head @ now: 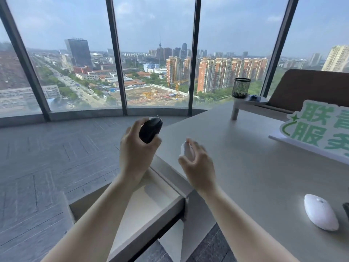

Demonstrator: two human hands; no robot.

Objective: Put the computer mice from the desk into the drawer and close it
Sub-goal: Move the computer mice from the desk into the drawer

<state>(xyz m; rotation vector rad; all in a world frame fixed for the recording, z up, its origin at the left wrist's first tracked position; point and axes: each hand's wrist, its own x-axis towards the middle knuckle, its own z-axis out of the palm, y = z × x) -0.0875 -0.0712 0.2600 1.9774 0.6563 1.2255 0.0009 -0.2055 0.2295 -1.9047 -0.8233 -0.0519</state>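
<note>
Mice collection under way, mid-transfer, drawer (pixel 151 208) pulled open below the tabletop (pixel 245 167) edge and showing no mouse inside so far as visible.

Left hand (pixel 136 154) raised beyond the tabletop edge, above the far end of the open drawer, fingers (pixel 135 126) curled around a black mouse (pixel 150 130) and gripping it by the sides.

Right hand (pixel 198 163) low over the tabletop near the corner, blurred, fingers (pixel 196 146) bent over a small white mouse (pixel 186 151); cannot tell whether already clamped on it or only closing, nor whether lifted clear of the surface.

Larger white mouse (pixel 320 211) lying alone on the tabletop, well apart to the right, with a dark object (pixel 346 209) just beside it at the frame edge, too cropped to identify.

Probably next: lower the black mouse down into the drawer and let go, then bring the small white one across the tabletop edge and set it alongside. Care needed to clear the drawer wall without knocking. Afterwards, reach right for the remaining white mouse, check the cropped dark object, then push the drawer front home.
</note>
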